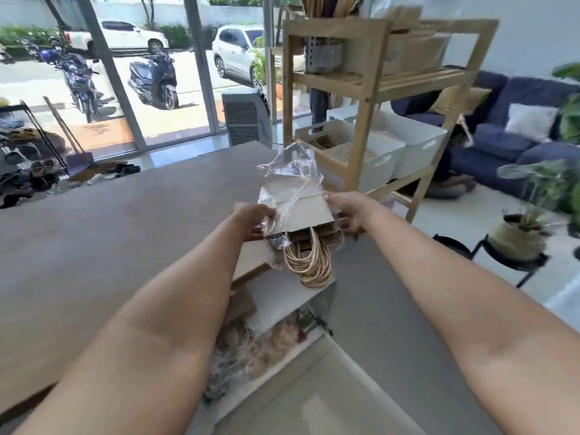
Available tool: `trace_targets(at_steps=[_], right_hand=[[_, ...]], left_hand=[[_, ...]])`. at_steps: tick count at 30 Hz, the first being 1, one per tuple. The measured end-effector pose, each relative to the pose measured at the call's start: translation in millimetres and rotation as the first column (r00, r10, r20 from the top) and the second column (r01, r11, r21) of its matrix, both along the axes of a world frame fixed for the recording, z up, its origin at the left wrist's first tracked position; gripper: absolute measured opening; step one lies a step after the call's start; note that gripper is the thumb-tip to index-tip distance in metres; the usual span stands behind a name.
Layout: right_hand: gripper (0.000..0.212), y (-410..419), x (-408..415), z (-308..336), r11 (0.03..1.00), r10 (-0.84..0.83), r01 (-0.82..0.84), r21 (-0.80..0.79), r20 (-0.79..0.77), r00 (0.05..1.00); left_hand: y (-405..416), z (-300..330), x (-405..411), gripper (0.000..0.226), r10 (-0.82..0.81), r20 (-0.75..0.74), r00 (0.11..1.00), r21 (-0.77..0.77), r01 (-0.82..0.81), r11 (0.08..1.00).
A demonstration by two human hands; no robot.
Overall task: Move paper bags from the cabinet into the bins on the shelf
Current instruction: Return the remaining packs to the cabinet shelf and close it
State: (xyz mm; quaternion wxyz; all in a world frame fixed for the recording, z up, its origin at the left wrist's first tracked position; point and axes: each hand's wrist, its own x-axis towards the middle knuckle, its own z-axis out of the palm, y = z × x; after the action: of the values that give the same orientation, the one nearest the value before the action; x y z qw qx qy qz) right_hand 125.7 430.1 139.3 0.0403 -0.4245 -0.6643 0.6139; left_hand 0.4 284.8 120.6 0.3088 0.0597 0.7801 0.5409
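Fingers of the left hand [254, 219] pinch the nine-o'clock edge of a stack of paper bags [301, 211], while the right hand [348, 211] curls closed on its three-o'clock edge, so both hands grip the bundle. It is held in the air over the counter [110, 233], its twisted handles [309, 262] hanging toward six o'clock, clear plastic wrap [290, 171] bunched at twelve. At one o'clock stands the wooden shelf [364, 120], whose lower level carries white bins [386, 158]; the nearest bin holds brown bags with handles. A grey holder [323, 54] on the upper level holds upright brown sheets. Below the bundle, at six o'clock, the cabinet [282, 309] shows blurred contents on its shelves.
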Motion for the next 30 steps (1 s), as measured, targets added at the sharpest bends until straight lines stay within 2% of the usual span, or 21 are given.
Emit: trace_targets(at_steps=[1,3,7,12,15,18,23,27,30], right_hand=[[0.016,9.0,28.7,-0.8,0.999,-0.034,0.034,-0.011,0.012,0.999],[0.020,24.7,72.1,-4.2,0.996,-0.085,0.086,-0.022,0.043,0.995],[0.016,51.7,149.2,-12.2,0.986,-0.162,0.166,-0.029,0.102,0.981],[0.025,64.0,212.6,-28.5,0.971,-0.221,0.233,-0.057,0.163,0.962],[0.036,63.0,225.5,-53.9,0.973,-0.198,0.219,-0.075,0.219,0.955],[0.039,56.1,226.0,-82.2,0.972,-0.178,0.207,-0.107,0.232,0.956],[0.025,38.7,195.6,-137.6,0.956,-0.127,0.182,-0.230,0.235,0.964],[0.025,31.9,158.4,-184.6,0.946,-0.087,0.158,-0.283,0.246,0.965],[0.025,33.4,127.9,-215.1,0.942,-0.059,0.132,-0.310,0.233,0.971]], left_hand=[[12.1,-0.8,22.8,0.032,-0.055,0.012,0.998,-0.004,0.055,0.998],[30.0,-2.7,55.1,0.043,-0.138,0.023,0.990,-0.007,0.138,0.990],[60.7,-7.9,119.2,0.027,-0.284,0.044,0.958,0.000,0.285,0.959],[79.5,-27.7,174.5,0.038,-0.393,0.115,0.912,-0.065,0.402,0.913],[75.9,-50.6,191.0,0.046,-0.386,0.162,0.908,-0.121,0.407,0.905],[67.2,-76.0,191.8,0.044,-0.366,0.202,0.908,-0.137,0.396,0.908],[47.4,-132.1,166.5,0.046,-0.221,0.240,0.945,-0.213,0.273,0.938],[38.3,-172.0,143.9,0.025,-0.133,0.298,0.945,-0.275,0.218,0.936],[35.5,-196.3,122.7,0.018,-0.065,0.349,0.935,-0.289,0.173,0.942]])
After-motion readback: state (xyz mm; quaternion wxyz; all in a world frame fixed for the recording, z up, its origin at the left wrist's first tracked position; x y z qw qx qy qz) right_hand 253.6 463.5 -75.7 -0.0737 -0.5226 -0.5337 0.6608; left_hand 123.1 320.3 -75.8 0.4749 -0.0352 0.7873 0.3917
